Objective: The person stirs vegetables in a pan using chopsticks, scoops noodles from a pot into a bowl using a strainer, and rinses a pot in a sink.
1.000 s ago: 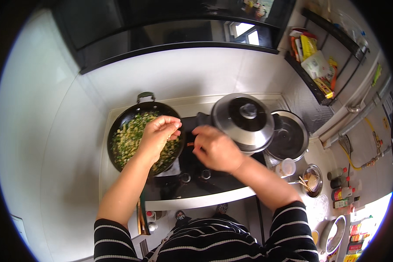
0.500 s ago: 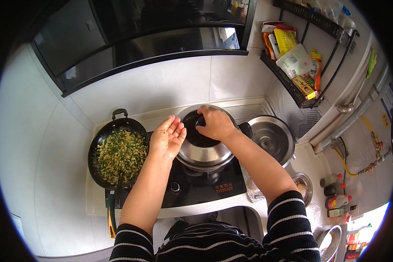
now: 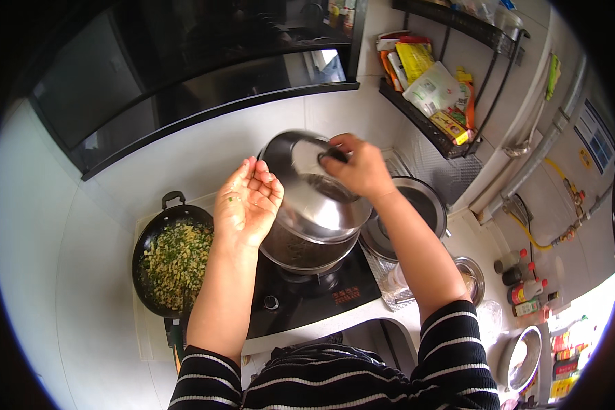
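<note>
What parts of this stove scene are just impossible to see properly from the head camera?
- Inside of the steel pot: mostly covered by the tilted lid that the right hand lifts.
- Lid's rim: motion-blurred.
- Lid knob: hidden under the right hand's fingers.
- Left hand: open palm; any bits on it too small to tell.
- Bottles at the right: too small, bent by fisheye.

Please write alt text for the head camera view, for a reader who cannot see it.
Seen from above, a person's right hand lifts a steel lid by its black knob, tilted over a pot on a black stove. The left hand is open, palm up, beside the lid. A black wok of chopped yellow and green food sits to the left.
</note>
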`<state>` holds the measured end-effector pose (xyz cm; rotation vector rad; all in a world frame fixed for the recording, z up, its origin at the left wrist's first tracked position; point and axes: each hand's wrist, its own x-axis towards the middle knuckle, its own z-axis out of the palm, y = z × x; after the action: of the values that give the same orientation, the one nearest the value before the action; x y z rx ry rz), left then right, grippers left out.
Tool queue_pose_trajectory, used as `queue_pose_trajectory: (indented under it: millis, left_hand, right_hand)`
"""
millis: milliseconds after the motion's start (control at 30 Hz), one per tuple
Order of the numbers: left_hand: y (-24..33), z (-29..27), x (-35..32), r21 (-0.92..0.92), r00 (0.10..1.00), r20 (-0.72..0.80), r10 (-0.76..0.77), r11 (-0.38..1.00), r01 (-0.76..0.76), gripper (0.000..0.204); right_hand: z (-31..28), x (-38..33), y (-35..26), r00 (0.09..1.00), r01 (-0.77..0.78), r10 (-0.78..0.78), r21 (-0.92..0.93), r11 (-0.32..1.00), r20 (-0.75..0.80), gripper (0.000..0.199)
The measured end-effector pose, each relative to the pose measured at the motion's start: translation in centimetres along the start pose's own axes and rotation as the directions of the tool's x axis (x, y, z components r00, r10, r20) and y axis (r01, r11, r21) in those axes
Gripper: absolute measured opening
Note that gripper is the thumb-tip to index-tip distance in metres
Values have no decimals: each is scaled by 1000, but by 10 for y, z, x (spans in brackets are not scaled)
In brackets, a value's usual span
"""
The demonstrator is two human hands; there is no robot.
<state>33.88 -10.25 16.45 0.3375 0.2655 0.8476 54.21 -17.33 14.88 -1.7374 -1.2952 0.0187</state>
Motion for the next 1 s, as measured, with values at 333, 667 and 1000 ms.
queue_pose_trajectory:
  millis: [333,667,1000]
  left_hand:
    - [-46,-14,18,-34,980,8,-201,979,201,8]
    - [-59,-56,14,-14,962,-220,-159,987,160,8]
    - [-17,-80,-19,54,938,-342,54,998,-38,6]
  right_hand:
    - [-98,-112,137,864,-84,496,996,-26,86,26]
    - [-63,-179,307,550,-187,808,974,-128,212,22]
    - [-28,-148,380,478,-170,818,948,-271,319,31]
